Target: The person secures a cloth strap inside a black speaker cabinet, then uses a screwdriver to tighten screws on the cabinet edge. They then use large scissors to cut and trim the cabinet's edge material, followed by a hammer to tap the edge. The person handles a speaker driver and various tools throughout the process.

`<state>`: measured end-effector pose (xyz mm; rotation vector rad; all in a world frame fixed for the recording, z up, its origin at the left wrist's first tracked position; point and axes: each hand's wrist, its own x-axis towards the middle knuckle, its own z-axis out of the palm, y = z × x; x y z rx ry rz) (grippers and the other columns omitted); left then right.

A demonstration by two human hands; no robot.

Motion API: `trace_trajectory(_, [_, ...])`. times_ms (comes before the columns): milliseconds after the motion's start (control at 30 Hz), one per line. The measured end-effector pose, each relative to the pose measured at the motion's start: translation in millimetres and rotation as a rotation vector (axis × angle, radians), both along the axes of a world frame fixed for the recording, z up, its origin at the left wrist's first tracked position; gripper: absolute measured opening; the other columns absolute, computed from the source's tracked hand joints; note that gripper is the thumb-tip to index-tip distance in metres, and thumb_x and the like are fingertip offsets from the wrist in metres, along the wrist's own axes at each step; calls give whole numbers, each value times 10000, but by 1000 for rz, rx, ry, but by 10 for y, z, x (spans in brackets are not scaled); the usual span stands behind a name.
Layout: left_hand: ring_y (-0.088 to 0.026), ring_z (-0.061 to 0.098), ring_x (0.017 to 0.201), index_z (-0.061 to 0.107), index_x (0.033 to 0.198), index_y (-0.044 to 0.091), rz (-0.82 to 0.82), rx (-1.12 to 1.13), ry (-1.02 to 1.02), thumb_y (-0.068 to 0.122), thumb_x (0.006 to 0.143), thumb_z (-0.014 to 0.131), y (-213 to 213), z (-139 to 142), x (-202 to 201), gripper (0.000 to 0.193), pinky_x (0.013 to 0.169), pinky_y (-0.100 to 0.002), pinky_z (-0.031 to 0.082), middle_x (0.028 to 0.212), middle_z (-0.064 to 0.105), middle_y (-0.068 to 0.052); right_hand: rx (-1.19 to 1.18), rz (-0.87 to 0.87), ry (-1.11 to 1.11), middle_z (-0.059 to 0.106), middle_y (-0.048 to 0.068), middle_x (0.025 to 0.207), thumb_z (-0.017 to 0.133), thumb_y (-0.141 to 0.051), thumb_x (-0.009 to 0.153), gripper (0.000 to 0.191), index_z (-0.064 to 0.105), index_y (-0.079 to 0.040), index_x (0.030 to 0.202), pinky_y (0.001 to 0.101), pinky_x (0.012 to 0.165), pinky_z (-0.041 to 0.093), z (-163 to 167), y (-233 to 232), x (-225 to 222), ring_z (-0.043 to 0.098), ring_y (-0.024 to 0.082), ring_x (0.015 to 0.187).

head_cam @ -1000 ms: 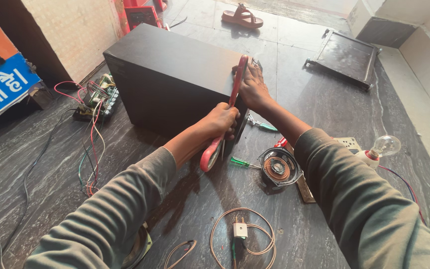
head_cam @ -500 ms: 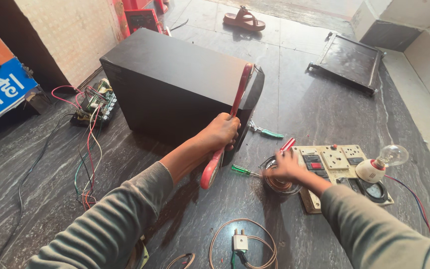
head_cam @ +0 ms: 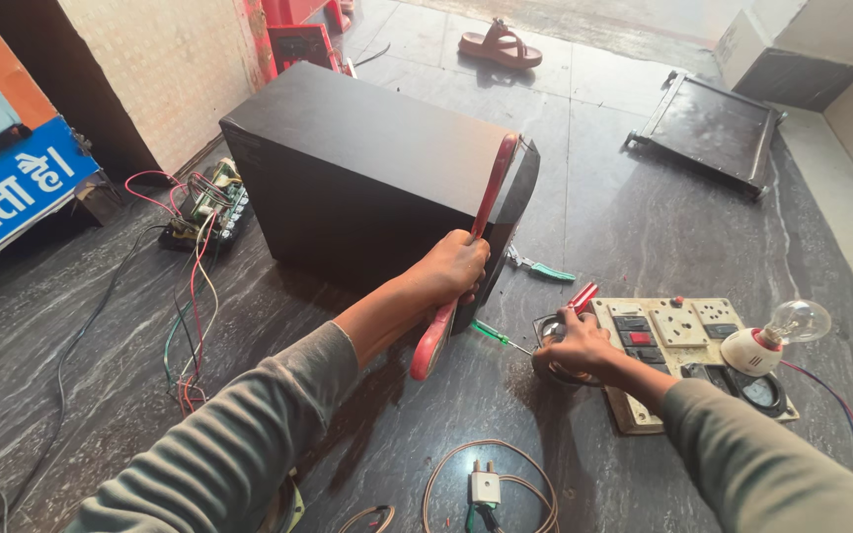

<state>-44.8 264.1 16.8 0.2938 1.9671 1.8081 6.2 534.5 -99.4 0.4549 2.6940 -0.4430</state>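
Left hand (head_cam: 456, 268): arm stretched forward, fingers clamped on the red front frame (head_cam: 468, 259) of a black cabinet (head_cam: 367, 168) lying on the floor.
Right hand (head_cam: 575, 343): palm down, fingers curled over a small round speaker (head_cam: 548, 336) beside the switchboard (head_cam: 688, 341).

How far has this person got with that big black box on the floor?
Done so far: the black cabinet lies on its side, and its red front panel stands partly away from it. In hand: the left hand grips that panel, while the right hand rests on a small round speaker beside the switchboard. Left: the panel is not off, and the circuit board lies loose with wires trailing.
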Motion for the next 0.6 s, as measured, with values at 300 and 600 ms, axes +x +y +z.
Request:
trace_trajectory(300, [-125, 486, 524, 492, 764, 46, -3, -62, 26, 222, 984, 413, -12, 25, 40, 293, 492, -338, 475, 658, 498, -29, -783, -303, 417, 634, 158, 1122, 737, -212, 703, 791, 512, -48, 1444, 408, 821, 535, 1080, 238, -316, 641, 274, 1007])
trace_trajectory(600, [-126, 467, 514, 500, 771, 41, -15, -56, 40, 209, 986, 393, -15, 62, 63, 293, 477, -338, 455, 635, 484, -22, -770, 215, 784, 668, 141, 1060, 713, -118, 663, 750, 599, 17, 1392, 312, 757, 547, 2550, -271, -139, 681, 225, 895])
